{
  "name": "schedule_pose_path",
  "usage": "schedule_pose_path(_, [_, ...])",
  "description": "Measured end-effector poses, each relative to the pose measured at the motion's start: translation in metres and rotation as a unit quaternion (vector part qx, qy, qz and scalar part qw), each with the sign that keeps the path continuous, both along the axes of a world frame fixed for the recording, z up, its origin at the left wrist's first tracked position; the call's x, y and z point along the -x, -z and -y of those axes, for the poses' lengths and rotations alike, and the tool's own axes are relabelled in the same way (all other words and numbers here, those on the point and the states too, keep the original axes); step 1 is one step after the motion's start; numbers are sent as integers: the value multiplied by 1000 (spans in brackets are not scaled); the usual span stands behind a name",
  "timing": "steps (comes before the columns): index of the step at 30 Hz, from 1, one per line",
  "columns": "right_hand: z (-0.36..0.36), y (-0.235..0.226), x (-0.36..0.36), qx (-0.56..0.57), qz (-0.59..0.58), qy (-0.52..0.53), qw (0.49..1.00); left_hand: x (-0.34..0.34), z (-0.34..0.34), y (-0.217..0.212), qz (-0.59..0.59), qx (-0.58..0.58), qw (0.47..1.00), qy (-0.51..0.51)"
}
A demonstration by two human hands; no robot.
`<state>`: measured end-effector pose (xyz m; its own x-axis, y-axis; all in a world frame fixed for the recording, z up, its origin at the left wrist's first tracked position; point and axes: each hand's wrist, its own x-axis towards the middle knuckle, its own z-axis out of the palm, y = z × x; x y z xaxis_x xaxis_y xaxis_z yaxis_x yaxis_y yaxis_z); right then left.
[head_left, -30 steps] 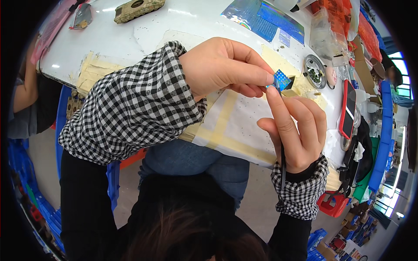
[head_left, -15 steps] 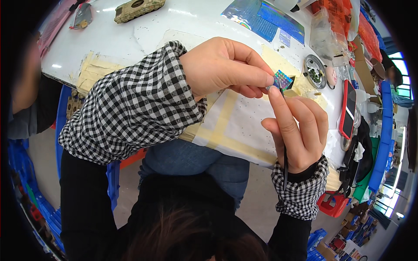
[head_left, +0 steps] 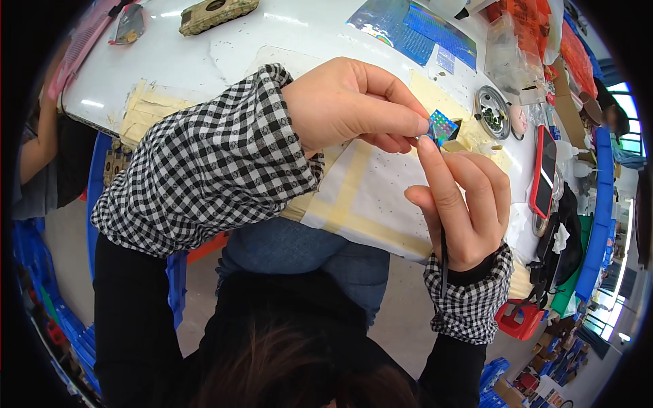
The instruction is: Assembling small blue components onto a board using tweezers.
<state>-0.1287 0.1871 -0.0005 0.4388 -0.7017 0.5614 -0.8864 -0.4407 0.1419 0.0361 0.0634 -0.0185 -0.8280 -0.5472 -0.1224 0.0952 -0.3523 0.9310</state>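
1. Forward over the counter (head_left: 306, 41) reaches the left hand (head_left: 347, 105), its forearm coming in slantwise from the lower left in a checked sleeve (head_left: 218, 156). The wrist is bent to the right, and thumb and forefinger make a narrow pinch.
2. The right hand (head_left: 468, 216) rises from the lower right, palm turned inward, forefinger stretched up to the left fingertips. Its thumb stands apart from that finger's tip.
3. A thin black tool (head_left: 444, 266) is held in the right hand, its lower end running down over the wrist.
4. The small shiny blue square (head_left: 444, 126) is at the left fingertips, on their right side, just above the right forefinger. Whether the pinch grips it or a tinier piece, I cannot tell.
5. Below the hands, white paper (head_left: 377, 187) with yellow tape covers the counter's near edge.
6. Glossy blue sheets (head_left: 398, 30) lie beyond the hands; beside them, a pale label (head_left: 445, 60) bears marks too small to read.
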Motion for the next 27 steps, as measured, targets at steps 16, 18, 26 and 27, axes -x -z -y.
schedule_pose_path(16, [-1, -2, 0, -12, 7, -5, 1000, 1, 1, 1, 12, 6, 1000, -5])
schedule_pose_path(18, [2, -2, 0, 12, 7, -32, 999, 0, 1, 1, 14, 7, 1000, -14])
schedule_pose_path(26, [-5, 2, 1, -123, 35, -119, 985, -3, 11, 7, 12, 20, 995, -95])
schedule_pose_path(27, [-4, 3, 2, -135, 35, -120, 983, -2, 11, 7, 8, 18, 995, -93])
